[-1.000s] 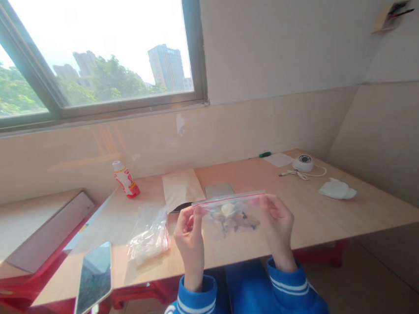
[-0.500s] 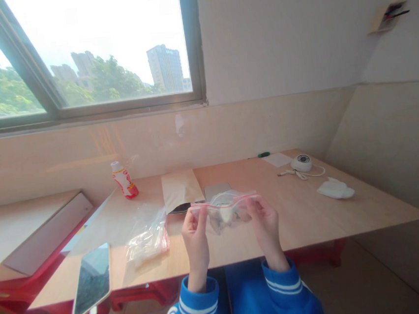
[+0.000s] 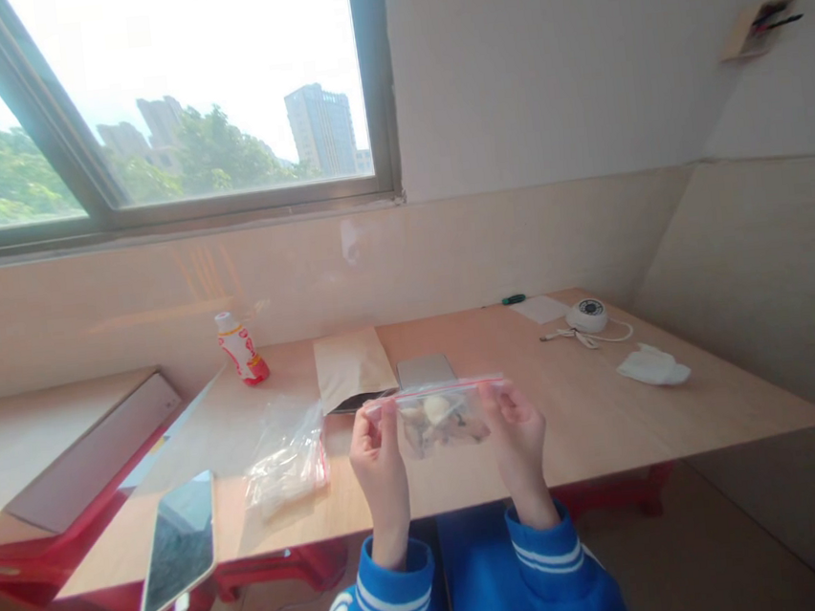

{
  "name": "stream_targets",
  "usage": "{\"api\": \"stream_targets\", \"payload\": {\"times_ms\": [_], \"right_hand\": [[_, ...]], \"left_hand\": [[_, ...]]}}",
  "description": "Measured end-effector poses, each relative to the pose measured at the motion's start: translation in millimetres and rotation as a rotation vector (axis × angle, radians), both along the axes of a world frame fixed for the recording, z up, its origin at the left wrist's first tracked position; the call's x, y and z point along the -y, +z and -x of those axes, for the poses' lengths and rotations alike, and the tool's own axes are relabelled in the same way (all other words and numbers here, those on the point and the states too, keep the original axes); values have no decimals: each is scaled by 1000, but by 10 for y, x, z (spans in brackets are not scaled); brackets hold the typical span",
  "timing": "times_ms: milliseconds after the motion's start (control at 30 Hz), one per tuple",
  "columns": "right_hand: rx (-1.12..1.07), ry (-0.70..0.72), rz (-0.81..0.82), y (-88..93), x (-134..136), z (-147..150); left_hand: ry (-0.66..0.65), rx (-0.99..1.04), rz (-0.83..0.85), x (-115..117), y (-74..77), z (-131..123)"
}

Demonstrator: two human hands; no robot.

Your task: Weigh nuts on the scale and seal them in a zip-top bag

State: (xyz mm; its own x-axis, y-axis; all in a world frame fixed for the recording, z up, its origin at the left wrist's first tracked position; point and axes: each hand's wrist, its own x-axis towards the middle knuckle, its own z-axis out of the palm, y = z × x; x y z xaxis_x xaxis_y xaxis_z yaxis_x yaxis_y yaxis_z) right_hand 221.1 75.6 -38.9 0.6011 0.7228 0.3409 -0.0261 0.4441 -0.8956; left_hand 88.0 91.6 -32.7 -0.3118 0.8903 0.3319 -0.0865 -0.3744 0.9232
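Note:
A clear zip-lock bag [image 3: 424, 438] with a red line along its top is held up above the table's near edge. Pale pieces show through the plastic, one of them rounded and cream-coloured; I cannot tell what they are. My left hand [image 3: 378, 452] pinches the bag's top left corner between thumb and fingers. At the top right corner, my right hand [image 3: 521, 434] grips it the same way. The top edge is stretched nearly straight between both hands. Behind the bag lies a flat grey object [image 3: 424, 369], partly hidden.
Left of my hands are a pile of clear bags [image 3: 286, 466], a plugged-in phone [image 3: 179, 539] and a red-and-white bottle [image 3: 243, 352]. Further back lies a beige paper pouch [image 3: 351, 361]. At right are a white round device [image 3: 587, 317], a crumpled white tissue [image 3: 651, 366] and a green-handled tool [image 3: 514, 300].
The bag's top edge, wavy and gaping before, is now pulled straight and looks closed. My hands have moved slightly apart.

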Motion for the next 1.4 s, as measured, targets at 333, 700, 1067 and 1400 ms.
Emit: {"api": "stream_targets", "payload": {"times_ms": [333, 700, 1067, 1400], "right_hand": [[-84, 199, 43, -61, -27, 19], [33, 85, 2, -18, 5, -12], [-141, 193, -25, -11, 0, 28], [-51, 175, 19, 11, 36, 28]], "left_hand": [[-225, 127, 28, -40, -90, 12], [-180, 54, -16, -7, -20, 49], [-238, 93, 24, 0, -2, 13], [-259, 63, 34, 53, 36, 33]]}}
